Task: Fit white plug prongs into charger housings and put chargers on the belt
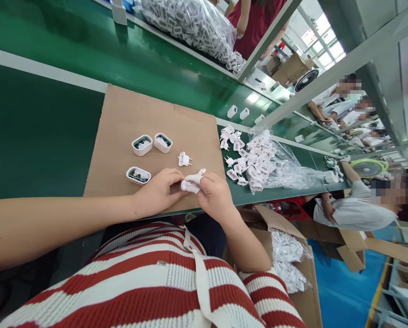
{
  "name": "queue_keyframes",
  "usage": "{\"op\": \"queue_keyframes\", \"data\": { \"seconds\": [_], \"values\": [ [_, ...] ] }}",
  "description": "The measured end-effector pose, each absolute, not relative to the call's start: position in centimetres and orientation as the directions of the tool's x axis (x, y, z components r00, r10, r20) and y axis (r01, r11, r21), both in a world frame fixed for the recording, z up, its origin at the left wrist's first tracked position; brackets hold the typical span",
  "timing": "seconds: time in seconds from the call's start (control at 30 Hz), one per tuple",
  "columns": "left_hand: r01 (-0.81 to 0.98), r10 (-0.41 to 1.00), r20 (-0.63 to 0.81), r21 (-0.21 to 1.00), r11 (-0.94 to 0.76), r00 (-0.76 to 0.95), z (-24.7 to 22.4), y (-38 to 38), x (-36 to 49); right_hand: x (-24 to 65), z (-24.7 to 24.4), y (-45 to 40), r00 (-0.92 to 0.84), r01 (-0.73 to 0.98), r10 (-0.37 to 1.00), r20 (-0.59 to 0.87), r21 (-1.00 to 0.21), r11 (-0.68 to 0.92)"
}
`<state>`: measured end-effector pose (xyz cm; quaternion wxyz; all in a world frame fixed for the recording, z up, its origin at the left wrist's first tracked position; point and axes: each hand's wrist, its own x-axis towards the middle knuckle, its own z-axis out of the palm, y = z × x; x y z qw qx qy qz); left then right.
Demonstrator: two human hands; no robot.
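Note:
Between my two hands, near the cardboard's front edge, is a white plastic plug part (190, 183). My left hand (161, 190) pinches its left end with thumb and fingers. From the other side my right hand (215, 195) grips it, fingers curled and partly covering it. Just beyond lies a white two-pin plug (183, 159) with its pins facing right. Three white oval housings stand open side up with parts inside: one (138, 175) beside my left hand, another (142, 145) farther back, and a third (163, 142) to its right.
A brown cardboard sheet (118, 118) covers the green bench. To the right, many white plugs (260, 157) spill from a clear bag (293, 173). White housings (232, 111) sit on the green strip behind. An open carton (309, 278) stands at right; a co-worker (354, 205) sits beyond.

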<state>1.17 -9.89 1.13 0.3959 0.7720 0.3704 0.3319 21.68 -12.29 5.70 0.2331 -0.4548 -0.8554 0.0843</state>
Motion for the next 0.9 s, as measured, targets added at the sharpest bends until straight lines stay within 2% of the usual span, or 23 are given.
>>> {"op": "queue_keyframes", "data": {
  "seconds": [0.2, 0.6, 0.9],
  "values": [
    [0.300, 0.837, 0.214, 0.865, -0.402, 0.504, 1.12, -9.79, 1.14, 21.69, 5.37, -12.19, -0.471, 0.749, 0.830, 0.300, -0.362, 0.555],
    [0.286, 0.846, 0.183, 0.887, -0.362, 0.501, 1.50, -9.89, 1.13, 21.81, 5.70, -12.56, -0.417, 0.721, 0.830, 0.370, -0.421, 0.550],
    [0.291, 0.847, 0.178, 0.887, -0.358, 0.500, 1.44, -9.68, 1.21, 21.49, 5.44, -12.21, -0.462, 0.740, 0.815, 0.351, -0.354, 0.572]
  ]
}}
